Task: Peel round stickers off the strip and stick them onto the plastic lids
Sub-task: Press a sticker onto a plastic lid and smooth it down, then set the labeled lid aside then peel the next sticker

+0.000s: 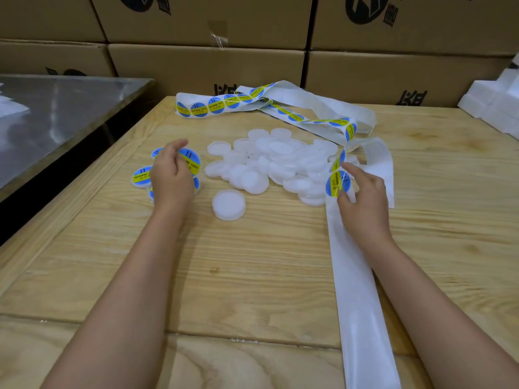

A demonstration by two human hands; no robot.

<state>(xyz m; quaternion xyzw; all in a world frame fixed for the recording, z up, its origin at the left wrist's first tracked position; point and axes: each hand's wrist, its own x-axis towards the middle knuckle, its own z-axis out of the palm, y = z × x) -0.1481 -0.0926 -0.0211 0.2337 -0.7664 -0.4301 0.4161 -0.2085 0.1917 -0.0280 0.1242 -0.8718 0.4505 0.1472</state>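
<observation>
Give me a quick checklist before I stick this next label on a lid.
1. Grip: right hand holds the sticker: ok.
2. Peel: sticker fully off the strip: cannot tell.
3. Target: single bare lid lies apart from the pile: ok.
4. Support: left hand free: not ok, it rests on the labelled lids.
5. Supply: more stickers on the strip: ok.

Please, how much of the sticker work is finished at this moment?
Done: a few stickered lids lie at the left, where the left hand grips one stickered lid. In hand: the right hand pinches a round sticker on the strip. Left: the big pile of plain lids, most of the job.
</observation>
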